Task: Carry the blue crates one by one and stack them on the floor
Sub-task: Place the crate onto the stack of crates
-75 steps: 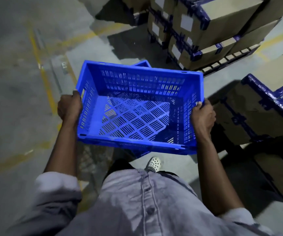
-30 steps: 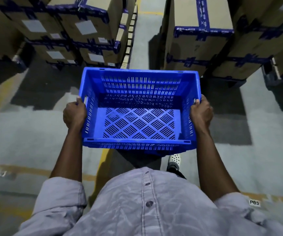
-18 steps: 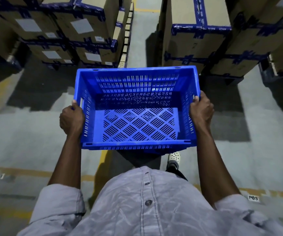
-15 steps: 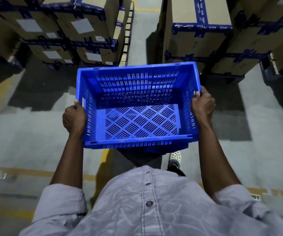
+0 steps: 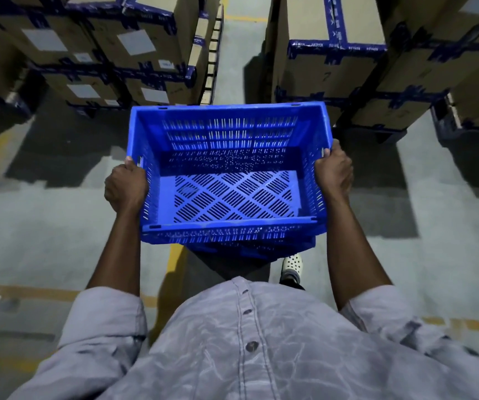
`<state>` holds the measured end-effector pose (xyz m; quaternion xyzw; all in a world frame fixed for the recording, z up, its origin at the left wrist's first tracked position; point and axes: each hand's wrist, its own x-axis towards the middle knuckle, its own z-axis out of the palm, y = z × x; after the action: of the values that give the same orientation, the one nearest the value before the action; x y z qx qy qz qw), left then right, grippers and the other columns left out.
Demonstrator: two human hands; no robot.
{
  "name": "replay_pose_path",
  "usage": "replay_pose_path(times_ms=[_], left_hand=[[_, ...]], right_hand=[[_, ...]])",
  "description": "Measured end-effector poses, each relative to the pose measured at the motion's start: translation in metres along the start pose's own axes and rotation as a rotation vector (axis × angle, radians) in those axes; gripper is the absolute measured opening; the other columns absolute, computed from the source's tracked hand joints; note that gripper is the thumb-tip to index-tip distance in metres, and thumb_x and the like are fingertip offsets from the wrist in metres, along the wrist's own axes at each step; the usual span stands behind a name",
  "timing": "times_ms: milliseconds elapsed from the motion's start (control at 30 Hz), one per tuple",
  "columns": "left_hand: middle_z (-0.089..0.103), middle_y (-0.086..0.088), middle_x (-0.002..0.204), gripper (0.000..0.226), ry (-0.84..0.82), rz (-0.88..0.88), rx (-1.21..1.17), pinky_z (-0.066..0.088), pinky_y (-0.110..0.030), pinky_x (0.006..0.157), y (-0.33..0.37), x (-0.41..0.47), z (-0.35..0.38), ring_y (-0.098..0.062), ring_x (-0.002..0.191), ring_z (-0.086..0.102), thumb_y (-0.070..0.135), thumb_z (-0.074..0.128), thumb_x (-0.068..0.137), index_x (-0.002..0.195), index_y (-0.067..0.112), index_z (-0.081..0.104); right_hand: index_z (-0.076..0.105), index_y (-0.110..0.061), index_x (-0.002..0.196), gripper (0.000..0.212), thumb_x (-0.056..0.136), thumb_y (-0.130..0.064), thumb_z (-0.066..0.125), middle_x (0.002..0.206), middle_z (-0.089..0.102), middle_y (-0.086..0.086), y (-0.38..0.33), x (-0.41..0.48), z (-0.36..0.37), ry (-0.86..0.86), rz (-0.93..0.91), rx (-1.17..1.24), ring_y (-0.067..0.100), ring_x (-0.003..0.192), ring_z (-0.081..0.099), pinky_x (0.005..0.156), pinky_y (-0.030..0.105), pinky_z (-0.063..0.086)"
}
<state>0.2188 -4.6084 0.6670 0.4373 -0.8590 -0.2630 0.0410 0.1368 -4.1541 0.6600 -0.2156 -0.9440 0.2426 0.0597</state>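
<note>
Two hands are shown gripping one blue crate (image 5: 229,180), which is held in the air in front of the torso, above the floor (image 5: 45,226). The left hand (image 5: 125,187) is closed around the rim of the crate's left short wall, with the thumb laid on top of the rim. The right hand (image 5: 333,171) is closed in the same manner on the right short wall. The crate is kept roughly level, open side up, and its slotted walls and lattice base are seen to be empty. Both forearms are bare, the sleeves (image 5: 108,321) of a grey buttoned shirt (image 5: 247,347) being rolled to the elbow. One pale perforated shoe (image 5: 291,264) is visible just below the crate's near right corner. Yellow lines (image 5: 174,255) are painted on the grey floor. Stacks of cardboard boxes (image 5: 327,73) bound with blue tape are seen beyond the crate to left and right, with a narrow aisle (image 5: 232,53) between them.
</note>
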Motion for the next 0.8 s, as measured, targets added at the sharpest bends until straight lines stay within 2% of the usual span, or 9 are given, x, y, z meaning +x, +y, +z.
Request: replay_pose_path(times_ms=[100, 233, 433, 667, 800], left_hand=[[0.071, -0.029, 0.141, 0.068, -0.014, 0.020, 0.012, 0.051, -0.057, 0.110, 0.010, 0.003, 0.000, -0.050, 0.131, 0.067, 0.053, 0.030, 0.119, 0.139, 0.002, 0.071], [0.072, -0.027, 0.141, 0.073, -0.009, -0.002, 0.008, 0.051, -0.058, 0.110, 0.000, -0.011, 0.006, -0.050, 0.131, 0.067, 0.057, 0.026, 0.118, 0.139, 0.004, 0.073], [0.071, -0.029, 0.142, 0.072, -0.017, 0.007, 0.025, 0.050, -0.057, 0.113, 0.008, -0.019, 0.003, -0.050, 0.134, 0.066, 0.054, 0.028, 0.119, 0.139, 0.000, 0.072], [0.069, -0.029, 0.145, 0.070, -0.056, 0.120, 0.111, 0.048, -0.056, 0.113, 0.039, -0.005, 0.007, -0.049, 0.135, 0.065, 0.051, 0.029, 0.121, 0.142, -0.001, 0.070], [0.072, -0.031, 0.137, 0.069, -0.033, 0.165, 0.159, 0.051, -0.058, 0.109, 0.037, 0.007, 0.008, -0.050, 0.128, 0.068, 0.051, 0.031, 0.120, 0.136, -0.002, 0.071]], right_hand=[[0.057, -0.023, 0.134, 0.033, 0.101, -0.025, 0.056, 0.119, 0.075, 0.013, 0.001, -0.003, -0.004, -0.007, 0.007, 0.016, 0.041, 0.104, 0.073, 0.082, 0.050, 0.059], [0.056, -0.026, 0.128, 0.030, 0.098, -0.031, 0.054, 0.112, 0.075, 0.014, 0.000, 0.001, -0.010, -0.006, 0.003, -0.015, 0.043, 0.101, 0.073, 0.084, 0.053, 0.061], [0.059, -0.024, 0.128, 0.031, 0.098, -0.029, 0.055, 0.116, 0.074, 0.018, -0.001, 0.001, -0.018, -0.023, 0.029, -0.018, 0.044, 0.106, 0.072, 0.085, 0.049, 0.058], [0.055, -0.014, 0.135, 0.032, 0.104, -0.021, 0.057, 0.122, 0.073, 0.021, 0.030, -0.030, -0.018, 0.020, 0.087, -0.014, 0.045, 0.110, 0.071, 0.077, 0.041, 0.045], [0.055, -0.015, 0.140, 0.037, 0.103, -0.018, 0.059, 0.128, 0.073, 0.019, 0.024, -0.031, -0.021, -0.015, 0.115, 0.025, 0.043, 0.115, 0.070, 0.080, 0.041, 0.049]])
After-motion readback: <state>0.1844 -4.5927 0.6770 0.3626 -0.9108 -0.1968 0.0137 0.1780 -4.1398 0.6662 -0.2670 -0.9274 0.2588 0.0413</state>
